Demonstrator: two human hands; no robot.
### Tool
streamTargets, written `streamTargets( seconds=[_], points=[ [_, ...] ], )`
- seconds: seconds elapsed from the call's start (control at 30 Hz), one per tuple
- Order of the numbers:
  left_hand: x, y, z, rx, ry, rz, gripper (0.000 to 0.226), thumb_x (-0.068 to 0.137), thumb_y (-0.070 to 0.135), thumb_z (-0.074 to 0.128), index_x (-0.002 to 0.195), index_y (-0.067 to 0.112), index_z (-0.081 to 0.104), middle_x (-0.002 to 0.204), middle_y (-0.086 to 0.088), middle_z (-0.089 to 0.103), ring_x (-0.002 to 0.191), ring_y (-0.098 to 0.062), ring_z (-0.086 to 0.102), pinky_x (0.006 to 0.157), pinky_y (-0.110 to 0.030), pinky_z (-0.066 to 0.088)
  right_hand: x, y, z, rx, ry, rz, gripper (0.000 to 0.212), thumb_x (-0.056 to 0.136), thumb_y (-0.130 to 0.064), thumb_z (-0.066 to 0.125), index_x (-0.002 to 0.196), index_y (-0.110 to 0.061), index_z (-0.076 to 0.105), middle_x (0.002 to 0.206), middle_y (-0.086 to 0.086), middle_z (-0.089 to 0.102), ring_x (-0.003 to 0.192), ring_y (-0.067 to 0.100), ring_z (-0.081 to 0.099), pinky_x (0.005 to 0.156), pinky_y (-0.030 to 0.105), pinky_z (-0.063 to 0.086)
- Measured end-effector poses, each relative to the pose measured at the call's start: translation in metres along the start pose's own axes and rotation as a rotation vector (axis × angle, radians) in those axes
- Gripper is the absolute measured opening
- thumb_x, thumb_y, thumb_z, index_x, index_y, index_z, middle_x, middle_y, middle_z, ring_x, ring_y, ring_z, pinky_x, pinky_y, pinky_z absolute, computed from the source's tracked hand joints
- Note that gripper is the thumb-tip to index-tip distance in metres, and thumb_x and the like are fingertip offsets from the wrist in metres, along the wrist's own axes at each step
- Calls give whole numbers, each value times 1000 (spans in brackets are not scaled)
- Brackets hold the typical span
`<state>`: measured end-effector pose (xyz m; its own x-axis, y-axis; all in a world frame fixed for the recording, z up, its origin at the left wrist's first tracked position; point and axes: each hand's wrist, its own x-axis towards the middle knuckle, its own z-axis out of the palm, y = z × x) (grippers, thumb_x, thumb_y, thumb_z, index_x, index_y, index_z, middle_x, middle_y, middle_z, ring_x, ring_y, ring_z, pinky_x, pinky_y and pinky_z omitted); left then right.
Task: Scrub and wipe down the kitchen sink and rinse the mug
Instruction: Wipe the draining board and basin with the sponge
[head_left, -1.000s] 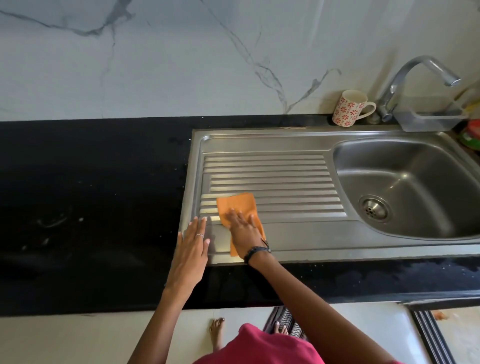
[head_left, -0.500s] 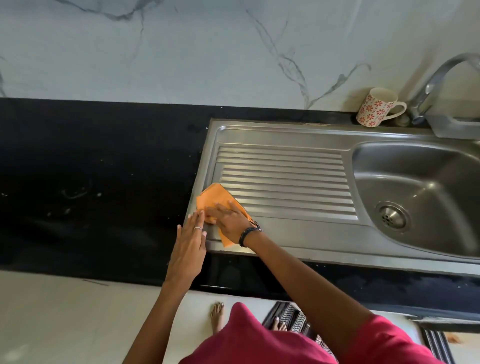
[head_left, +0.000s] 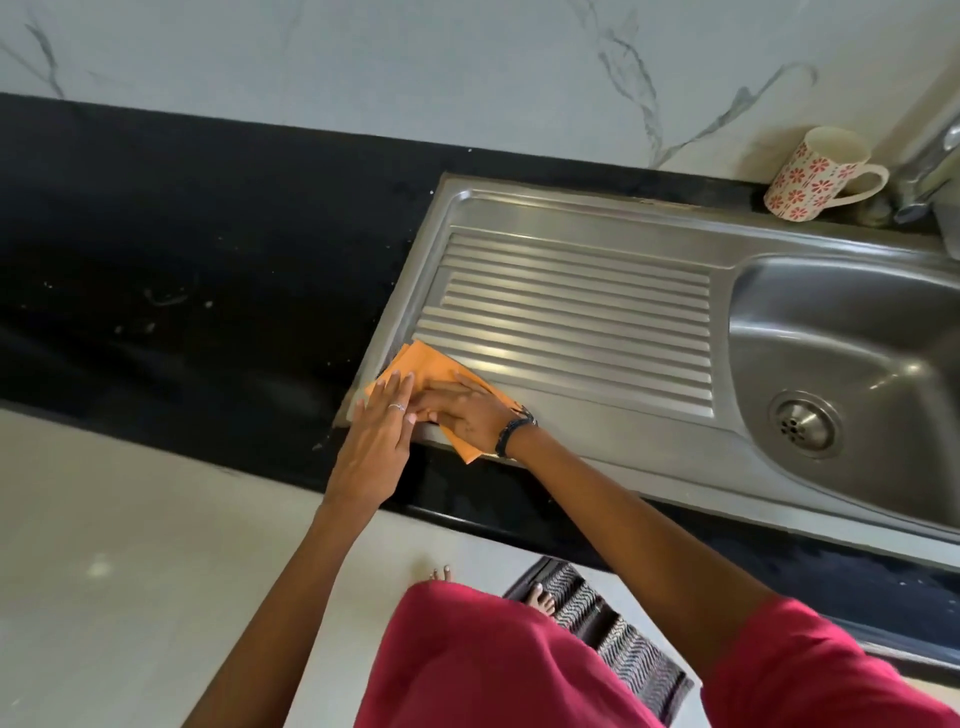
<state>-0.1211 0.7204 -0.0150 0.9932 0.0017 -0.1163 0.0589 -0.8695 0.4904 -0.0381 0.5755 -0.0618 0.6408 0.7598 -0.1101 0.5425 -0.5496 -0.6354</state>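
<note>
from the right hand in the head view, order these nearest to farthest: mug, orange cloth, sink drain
1. orange cloth: under the right hand, at the drainboard's near-left corner.
2. sink drain: off to the right, in the basin.
3. mug: far back right, by the wall.

A black stone counter (head_left: 208, 270) runs from the upper left of the frame down to the lower right. Set into it on the right is a steel sink (head_left: 597, 218). An orange cloth (head_left: 426, 364) lies on the drainboard's lower-left corner, and a flowered mug (head_left: 810, 176) stands upper right on the counter's back strip.
</note>
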Motion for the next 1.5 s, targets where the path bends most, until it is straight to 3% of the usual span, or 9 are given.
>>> streamTargets(
  seconds=[0.27, 0.5, 0.6, 0.67, 0.77, 1.0, 1.17, 1.33, 1.5],
  points=[
    [-10, 12, 15, -37, -48, 84, 52, 101, 23, 27, 149, 20, 7, 157, 1, 3, 135, -2, -10, 116, -32, 0, -61, 21, -11, 87, 83, 65, 38, 99, -10, 39, 130, -28, 51, 142, -13, 44, 139, 5, 24, 113, 19, -6],
    [-15, 48, 32, 37, -152, 237, 51, 102, 25, 21, 147, 22, -3, 156, 2, -9, 136, -4, -18, 112, -26, -13, -135, 43, -23, 11, 201, 260, 38, 98, -8, 41, 130, -25, 51, 139, -19, 41, 136, -1, 20, 119, 31, 4],
    [-16, 67, 41, 75, -207, 323, 51, 103, 26, 19, 147, 21, -3, 155, 2, -11, 134, -4, -20, 110, -24, -15, -167, 62, -25, 15, 278, 416, 39, 95, -13, 43, 133, -23, 50, 142, -7, 42, 139, 14, 26, 118, 37, 12],
    [-14, 78, 48, 101, -227, 376, 51, 102, 28, 19, 147, 21, -4, 156, 2, -11, 135, -5, -20, 109, -24, -16, -189, 75, -24, 29, 305, 464, 45, 93, -9, 43, 133, -28, 49, 138, -10, 48, 139, 21, 30, 119, 35, 11],
    [-14, 94, 58, 115, -256, 433, 50, 103, 28, 19, 148, 21, -2, 156, 1, -9, 141, -8, -14, 109, -24, -15, -223, 82, -32, 33, 352, 515, 48, 94, 1, 42, 134, -25, 48, 128, -21, 49, 138, 11, 29, 117, 27, 5],
    [-12, 152, 91, 115, -308, 500, 51, 103, 29, 21, 148, 20, -1, 156, 2, -9, 142, -9, -14, 110, -24, -15, -274, 100, -50, 95, 426, 544, 44, 96, -1, 41, 134, -22, 47, 124, -22, 48, 131, -2, 25, 118, 34, 11],
    [3, 202, 120, 109, -315, 469, 51, 103, 29, 20, 149, 20, 1, 156, 1, -7, 143, -10, -12, 110, -25, -14, -279, 123, -61, 42, 338, 654, 46, 98, -11, 38, 140, -30, 37, 152, -10, 27, 143, 9, 19, 117, 31, 9],
    [24, 238, 140, 106, -308, 379, 51, 102, 28, 21, 149, 18, 4, 157, 1, -4, 144, -12, -9, 114, -29, -10, -274, 115, -62, -71, 228, 706, 48, 102, -25, 25, 146, -40, 15, 156, -15, 3, 145, 7, 3, 117, 38, 5],
    [40, 246, 147, 97, -253, 311, 51, 102, 29, 19, 148, 22, -1, 156, 3, -6, 138, -4, -16, 110, -25, -14, -278, 117, -61, -119, 207, 676, 47, 102, -35, 22, 147, -40, 9, 157, -13, -4, 145, 12, -1, 116, 43, 5]
  ],
)
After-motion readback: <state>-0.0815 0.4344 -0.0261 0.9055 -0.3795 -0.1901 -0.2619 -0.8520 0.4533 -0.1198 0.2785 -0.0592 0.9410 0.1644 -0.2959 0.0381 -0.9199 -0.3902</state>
